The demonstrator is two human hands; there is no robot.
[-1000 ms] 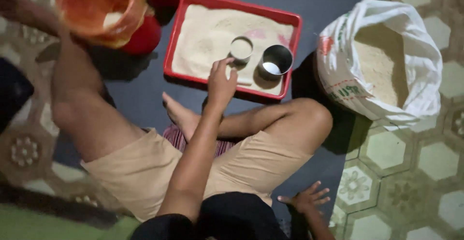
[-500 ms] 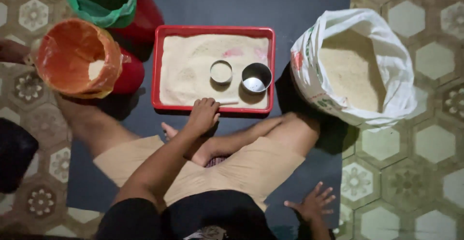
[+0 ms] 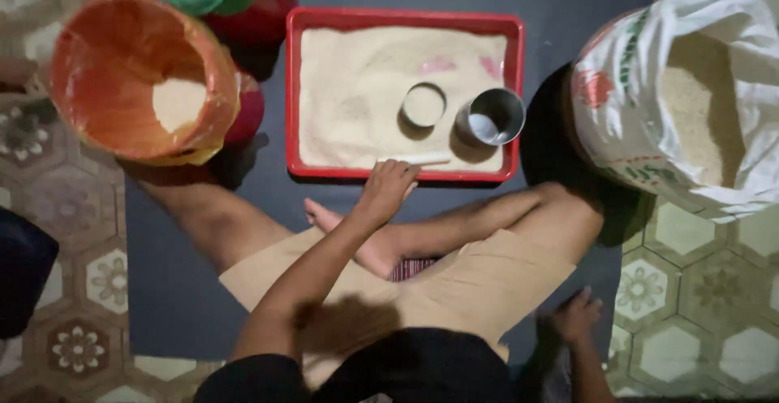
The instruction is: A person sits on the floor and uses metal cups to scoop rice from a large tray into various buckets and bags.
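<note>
Floor: patterned tiles with a dark mat (image 3: pixel 203 289) spread over them, seen from above.
Tray: red tray (image 3: pixel 403 20) of pale grain lay on the mat before the crossed legs.
Left hand: left hand (image 3: pixel 386 189) rested at the tray's near rim, fingers loosely curled beside a thin pale stick (image 3: pixel 418 160); grip unclear.
Right hand: right hand (image 3: pixel 574 316) pressed flat and open on the mat, holding nothing.
Handling: the stick looked light and stiff, probably best pinched at its near end.
Cups: two metal cups (image 3: pixel 489 116) stood in the grain.
Packages: white sack (image 3: pixel 690 99) with red and green print at right; orange bucket (image 3: pixel 134 78) at left.

single head camera, looking straight down from above, fairly near, over lap and red tray (image 3: pixel 324 21)
</note>
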